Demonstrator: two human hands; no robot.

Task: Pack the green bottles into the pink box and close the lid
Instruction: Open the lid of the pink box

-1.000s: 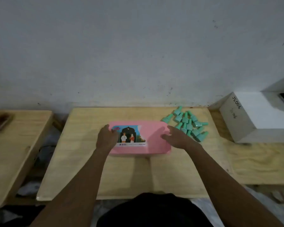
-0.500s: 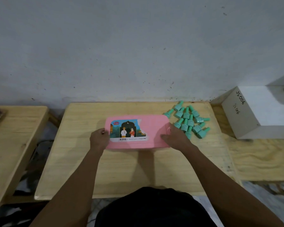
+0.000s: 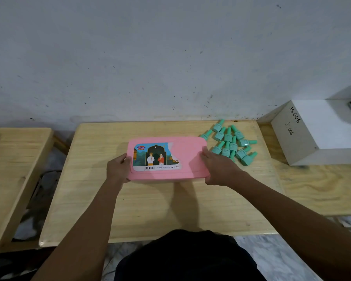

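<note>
The pink box (image 3: 188, 157) lies flat in the middle of the wooden table (image 3: 150, 209), its lid down and a partly torn picture label on top. My left hand (image 3: 118, 169) grips its left end and my right hand (image 3: 219, 167) grips its right end. Several green bottles (image 3: 231, 144) lie on their sides in a loose heap on the table just right of the box, close behind my right hand. What is inside the box is hidden.
A white box (image 3: 320, 132) marked JS006 sits on a lower wooden surface to the right. A second wooden table (image 3: 10, 171) stands to the left across a gap. A white wall (image 3: 170, 57) runs right behind the table.
Both hands slid from the top of the lid out to the two ends of the box. The box came slightly toward me.
</note>
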